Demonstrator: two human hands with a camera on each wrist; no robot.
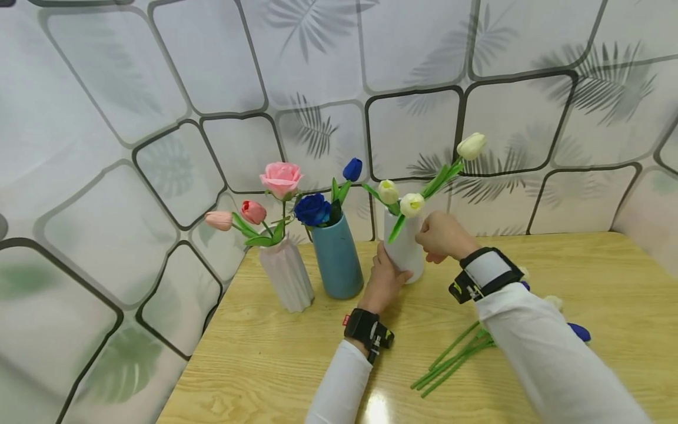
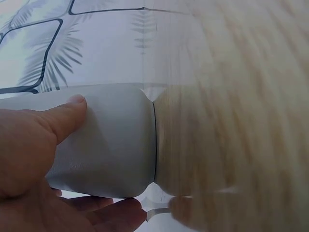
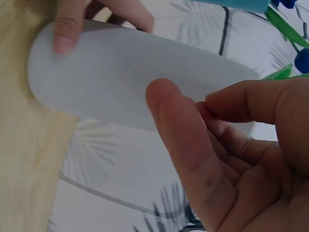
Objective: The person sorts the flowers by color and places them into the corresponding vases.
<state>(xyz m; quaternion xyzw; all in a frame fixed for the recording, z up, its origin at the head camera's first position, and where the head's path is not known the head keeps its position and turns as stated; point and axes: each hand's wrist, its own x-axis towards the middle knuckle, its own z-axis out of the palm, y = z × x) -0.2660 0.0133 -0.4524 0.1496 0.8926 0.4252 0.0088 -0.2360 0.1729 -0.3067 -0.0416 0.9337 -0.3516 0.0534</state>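
A white vase [image 1: 404, 250] stands upright at the back of the table, holding white tulips [image 1: 412, 205] with green leaves. My left hand [image 1: 385, 280] grips the vase low down, thumb on one side and fingers on the other; the left wrist view shows this hand [image 2: 43, 159] close to the vase's base [image 2: 120, 145]. Beside the vase's upper right side is my right hand [image 1: 447, 235]. In the right wrist view this hand [image 3: 231, 150] has loosely bent fingers, the thumb apart from them, and nothing visible between them.
Left of the white vase stand a blue vase [image 1: 339, 259] with blue flowers [image 1: 312, 209] and a ribbed pale vase [image 1: 288, 274] with pink flowers [image 1: 281, 179]. Loose green stems [image 1: 455, 356] lie on the table [image 1: 254, 365], partly under my right arm. A patterned cloth [image 1: 318, 70] hangs behind.
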